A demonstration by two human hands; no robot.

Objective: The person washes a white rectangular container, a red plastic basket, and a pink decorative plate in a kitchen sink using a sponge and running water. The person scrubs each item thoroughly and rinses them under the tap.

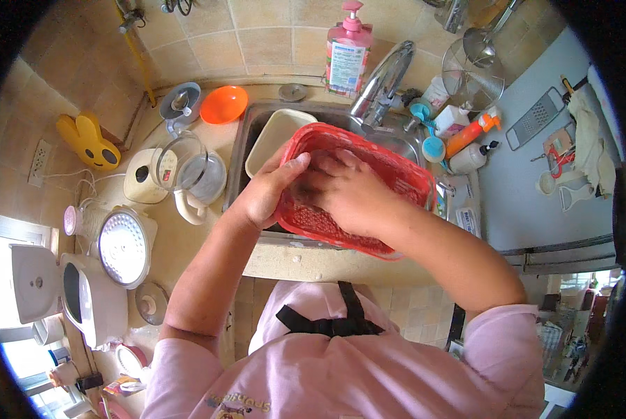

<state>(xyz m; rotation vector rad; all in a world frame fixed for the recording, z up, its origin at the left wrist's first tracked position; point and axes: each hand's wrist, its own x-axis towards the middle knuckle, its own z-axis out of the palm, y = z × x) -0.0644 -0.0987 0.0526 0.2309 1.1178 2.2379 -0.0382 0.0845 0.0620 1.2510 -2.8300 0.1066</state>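
A red plastic basket (pixel 339 236) is held tilted above the steel sink (pixel 234 183), its inside turned towards me and its walls marked with whitish patches or suds. My left hand (pixel 273 191) grips its left end, thumb over the rim. Inside the basket is my right hand (pixel 352 191), its fingers pressed against the inner wall. Something dark shows beneath those fingers; whether it is a scrubber or shadow I cannot tell. A cream plastic basin (pixel 273 136) stands in the sink's left part, partly hidden behind the basket.
A chrome faucet (pixel 383 84) rises behind the basket, beside a pink pump bottle (pixel 348 57). Left on the counter are an orange bowl (pixel 224 105), a glass jug (pixel 182 162) and an open rice cooker (pixel 98 298). Several bottles, including an orange one (pixel 464 139), stand right.
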